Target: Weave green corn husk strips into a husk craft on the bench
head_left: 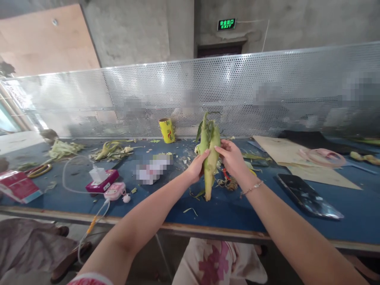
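Observation:
In the middle of the head view an ear of corn (210, 168) in its pale green husk stands upright over the table, tip parted in two and stem end down. My left hand (196, 166) wraps its left side, with the thumb across the front. From the right, my right hand (231, 156) pinches the husk near its upper half. Whether kernels show inside is hidden by the leaves. Behind and under the hands lie husk scraps and a small tangle of dark fibre with a red band (228, 178).
A blue table (178, 206) bears a yellow roll (167, 130), husk piles (63, 149), a charger on a magenta box (102, 180), a pink case (115, 191) and a phone (308, 196). Cardboard (297, 162) lies right. A perforated metal screen (166, 91) closes the back. Someone's clothing shows lower left.

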`<control>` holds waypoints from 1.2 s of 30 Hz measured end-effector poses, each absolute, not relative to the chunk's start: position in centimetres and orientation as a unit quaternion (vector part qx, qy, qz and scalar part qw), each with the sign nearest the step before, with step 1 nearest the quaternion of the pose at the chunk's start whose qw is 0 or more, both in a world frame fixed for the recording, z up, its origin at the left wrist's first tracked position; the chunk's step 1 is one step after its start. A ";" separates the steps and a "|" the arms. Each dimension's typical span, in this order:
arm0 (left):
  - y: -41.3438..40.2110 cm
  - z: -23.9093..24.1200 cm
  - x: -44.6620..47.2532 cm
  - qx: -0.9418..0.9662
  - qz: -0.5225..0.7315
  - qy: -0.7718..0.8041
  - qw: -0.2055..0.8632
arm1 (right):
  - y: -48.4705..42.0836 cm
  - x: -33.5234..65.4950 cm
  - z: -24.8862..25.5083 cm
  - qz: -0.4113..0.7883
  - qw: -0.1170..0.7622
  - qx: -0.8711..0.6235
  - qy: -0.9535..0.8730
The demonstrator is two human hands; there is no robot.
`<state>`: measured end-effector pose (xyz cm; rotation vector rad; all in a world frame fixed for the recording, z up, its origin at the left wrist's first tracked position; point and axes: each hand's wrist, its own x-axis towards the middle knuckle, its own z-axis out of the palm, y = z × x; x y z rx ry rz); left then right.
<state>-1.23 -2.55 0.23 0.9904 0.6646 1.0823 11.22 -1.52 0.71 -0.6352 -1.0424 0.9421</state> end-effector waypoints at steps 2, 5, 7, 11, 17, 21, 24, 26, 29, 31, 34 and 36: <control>-2.6 0.2 -1.1 0.441 0.477 0.300 0.699 | -1.6 11.4 0.7 0.444 0.713 -0.283 -0.463; -2.7 0.2 -1.0 0.435 0.467 0.308 0.706 | -1.6 11.7 0.6 0.435 0.716 -0.279 -0.469; -2.8 0.3 -0.9 0.429 0.465 0.307 0.711 | -1.7 11.8 0.5 0.403 0.722 -0.274 -0.492; -2.9 0.3 -0.8 0.394 0.464 0.318 0.727 | -2.1 12.0 0.5 0.352 0.690 -0.275 -0.569; -2.7 0.2 -0.9 0.362 0.481 0.332 0.726 | -2.1 11.6 0.6 0.357 0.622 -0.346 -0.606; -2.5 0.2 -1.2 0.354 0.466 0.319 0.746 | -2.1 11.7 0.5 0.359 0.586 -0.344 -0.639; -2.3 0.3 -1.4 0.342 0.466 0.311 0.754 | -2.3 11.4 0.6 0.312 0.584 -0.360 -0.658; -2.1 0.3 -1.5 0.332 0.468 0.314 0.756 | -2.5 11.0 0.6 0.279 0.592 -0.370 -0.660; -1.9 0.4 -1.4 0.321 0.484 0.312 0.752 | -2.9 10.4 0.5 0.247 0.604 -0.373 -0.659; -1.8 0.5 -1.4 0.308 0.500 0.315 0.745 | -3.2 10.1 0.4 0.244 0.599 -0.365 -0.669; -1.6 0.9 -1.7 0.288 0.525 0.326 0.732 | -3.7 10.0 0.3 0.249 0.577 -0.347 -0.696; -1.4 1.4 -2.2 0.271 0.551 0.341 0.712 | -4.1 10.0 0.3 0.247 0.567 -0.337 -0.710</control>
